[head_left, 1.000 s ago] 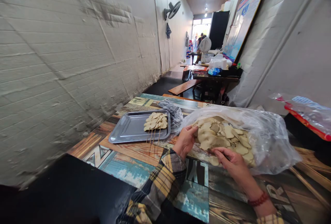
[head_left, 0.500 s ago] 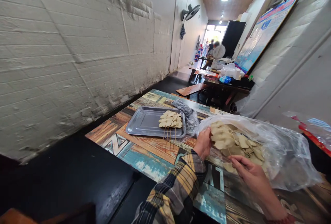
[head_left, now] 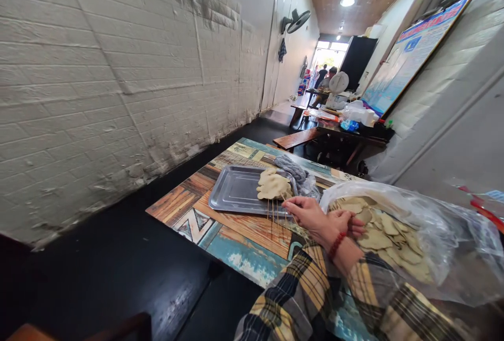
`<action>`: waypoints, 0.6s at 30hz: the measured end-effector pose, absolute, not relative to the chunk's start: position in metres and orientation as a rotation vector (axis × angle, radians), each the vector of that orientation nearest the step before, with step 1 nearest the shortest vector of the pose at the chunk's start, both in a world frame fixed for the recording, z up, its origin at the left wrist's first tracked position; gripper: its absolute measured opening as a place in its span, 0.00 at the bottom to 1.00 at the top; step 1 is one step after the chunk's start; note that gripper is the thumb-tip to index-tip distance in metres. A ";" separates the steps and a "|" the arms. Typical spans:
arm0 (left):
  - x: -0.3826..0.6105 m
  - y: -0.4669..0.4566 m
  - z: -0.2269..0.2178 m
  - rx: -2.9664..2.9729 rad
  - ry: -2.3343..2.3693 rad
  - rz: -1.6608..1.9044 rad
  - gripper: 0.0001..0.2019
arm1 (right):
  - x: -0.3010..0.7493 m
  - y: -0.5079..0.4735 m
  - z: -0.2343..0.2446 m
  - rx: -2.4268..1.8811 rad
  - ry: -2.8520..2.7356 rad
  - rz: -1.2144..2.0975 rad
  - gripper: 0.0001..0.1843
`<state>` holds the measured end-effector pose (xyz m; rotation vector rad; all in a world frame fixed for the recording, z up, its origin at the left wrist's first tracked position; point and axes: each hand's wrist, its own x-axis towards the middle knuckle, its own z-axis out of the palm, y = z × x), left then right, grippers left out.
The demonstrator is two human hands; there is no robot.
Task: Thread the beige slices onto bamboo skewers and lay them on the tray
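While R hand (head_left: 311,216) pinches skewer (head_left: 285,197) — slices (head_left: 274,185) just past fingertips (head_left: 287,204); tray (head_left: 236,188) beneath

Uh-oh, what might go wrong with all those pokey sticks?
Maybe the flat slices could slip off the skewer in the right hand. The other skewers poke past the edge of the metal tray, so something might bump them. And the right arm crosses the left hand, so they might knock together.
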<state>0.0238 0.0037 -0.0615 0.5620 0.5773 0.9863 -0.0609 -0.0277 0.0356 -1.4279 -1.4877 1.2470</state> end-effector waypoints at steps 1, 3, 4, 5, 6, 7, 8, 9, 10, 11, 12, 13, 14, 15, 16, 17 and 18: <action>0.024 0.004 -0.061 0.575 0.607 0.959 0.08 | -0.072 -0.020 0.030 -1.428 -1.477 1.266 0.13; 0.023 0.005 -0.061 0.589 0.646 0.910 0.07 | -0.089 -0.006 0.019 -1.449 -1.456 1.293 0.10; 0.022 0.005 -0.060 0.587 0.644 0.899 0.06 | -0.095 0.000 0.014 -1.469 -1.450 1.308 0.10; 0.021 0.005 -0.059 0.583 0.636 0.890 0.06 | -0.100 0.004 0.010 -1.489 -1.452 1.325 0.10; 0.021 0.006 -0.059 0.578 0.631 0.882 0.06 | -0.103 0.008 0.006 -1.510 -1.458 1.344 0.11; 0.021 0.006 -0.058 0.572 0.629 0.878 0.06 | -0.105 0.010 0.002 -1.527 -1.467 1.362 0.11; 0.021 0.006 -0.057 0.568 0.626 0.875 0.06 | -0.106 0.011 -0.001 -1.541 -1.478 1.380 0.12; 0.021 0.006 -0.056 0.564 0.625 0.875 0.07 | -0.106 0.011 -0.003 -1.552 -1.488 1.397 0.12; 0.021 0.006 -0.056 0.561 0.625 0.876 0.07 | -0.105 0.010 -0.005 -1.558 -1.496 1.413 0.12; 0.022 0.006 -0.055 0.558 0.626 0.877 0.08 | -0.104 0.008 -0.006 -1.562 -1.500 1.429 0.13; 0.022 0.005 -0.055 0.557 0.628 0.878 0.09 | -0.103 0.006 -0.007 -1.563 -1.503 1.445 0.13; 0.021 0.004 -0.054 0.559 0.631 0.879 0.09 | -0.102 0.004 -0.007 -1.562 -1.502 1.460 0.14; 0.021 0.004 -0.054 0.567 0.634 0.878 0.09 | -0.101 0.002 -0.007 -1.560 -1.499 1.475 0.14; 0.021 0.003 -0.054 0.576 0.638 0.886 0.09 | -0.101 0.001 -0.007 -1.558 -1.495 1.489 0.15; 0.020 0.002 -0.054 0.586 0.643 0.894 0.08 | -0.101 -0.001 -0.008 -1.555 -1.490 1.503 0.15; 0.020 0.001 -0.055 0.592 0.645 0.903 0.08 | -0.101 -0.002 -0.008 -1.552 -1.482 1.517 0.15; 0.020 0.000 -0.055 0.595 0.646 0.912 0.07 | -0.102 -0.002 -0.009 -1.547 -1.473 1.530 0.14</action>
